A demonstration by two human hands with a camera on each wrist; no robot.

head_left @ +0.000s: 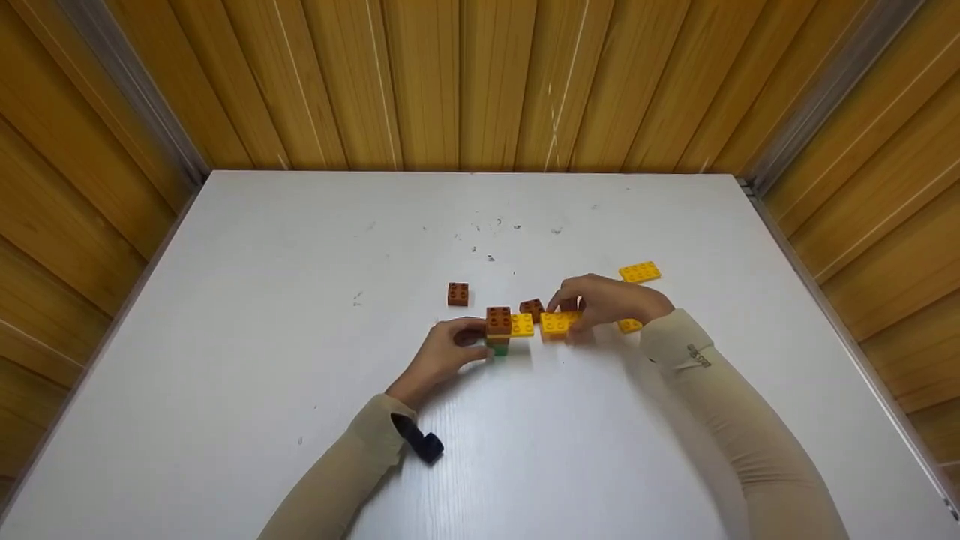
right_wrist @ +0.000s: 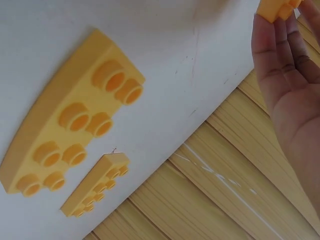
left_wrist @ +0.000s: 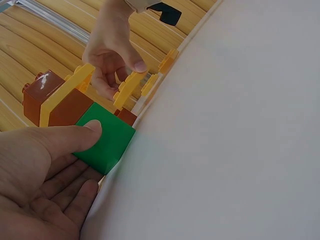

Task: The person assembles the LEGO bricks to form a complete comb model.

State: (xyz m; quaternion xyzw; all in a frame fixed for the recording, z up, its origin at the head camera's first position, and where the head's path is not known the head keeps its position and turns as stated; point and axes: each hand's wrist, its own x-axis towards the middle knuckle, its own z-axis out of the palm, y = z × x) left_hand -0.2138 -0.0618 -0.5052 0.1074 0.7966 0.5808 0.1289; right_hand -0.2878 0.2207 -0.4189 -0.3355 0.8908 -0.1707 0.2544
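Observation:
In the head view my left hand (head_left: 442,352) grips a small stack of toy building bricks from its left side. From the bottom up, the stack has a green brick (left_wrist: 107,140), a brown brick (left_wrist: 71,107), a yellow plate (head_left: 523,325) jutting out to the right, and a brown brick (head_left: 498,319) on top. The left thumb presses on the green brick, which stands at the table surface. To the right, my right hand (head_left: 606,298) pinches another yellow studded plate (head_left: 556,323) between thumb and fingers, apart from the stack.
One loose brown brick (head_left: 458,293) lies behind the stack; another brown brick (head_left: 531,308) sits just behind the held plate. Two yellow plates (head_left: 640,271) (right_wrist: 75,120) lie by the right hand, one partly hidden under the wrist. Wood-look panels (head_left: 487,82) border the white table (head_left: 337,247).

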